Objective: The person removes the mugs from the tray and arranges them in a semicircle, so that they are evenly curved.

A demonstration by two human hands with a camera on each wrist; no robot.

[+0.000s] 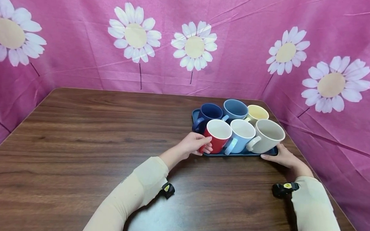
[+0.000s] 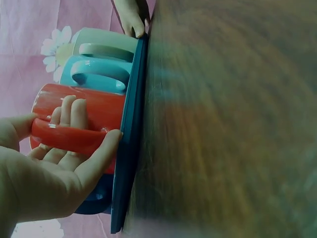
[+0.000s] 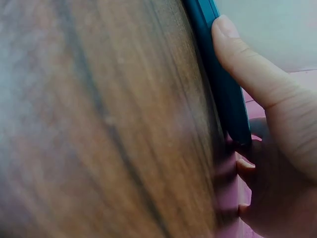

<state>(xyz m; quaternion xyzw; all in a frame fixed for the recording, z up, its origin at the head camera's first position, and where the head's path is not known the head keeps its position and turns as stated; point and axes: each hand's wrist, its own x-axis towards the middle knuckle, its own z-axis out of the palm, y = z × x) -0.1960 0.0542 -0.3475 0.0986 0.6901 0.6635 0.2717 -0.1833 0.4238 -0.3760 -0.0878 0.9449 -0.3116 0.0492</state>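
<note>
My left hand [image 1: 197, 144] holds the red mug [image 2: 81, 106] by its handle, with fingers passed through the loop and one fingertip close to the tray rim. This mug, white inside, stands at the front left of a dark blue tray [image 1: 240, 154]. At the tray's front right corner, my right hand [image 1: 283, 156] grips the rim, its thumb [image 3: 242, 62] along the front edge and its other fingers around the end. The grey-white mug [image 1: 268, 137] stands just above that hand. Between it and the red one is a light blue mug [image 1: 241, 136].
Behind these, the tray bears a navy mug [image 1: 210, 112], a grey-blue mug [image 1: 235, 109] and a pale yellow mug [image 1: 258, 113]. The brown wooden table [image 1: 95, 143] stretches left and forward. A pink flowered cloth [image 1: 162, 74] hangs along its back and right edges.
</note>
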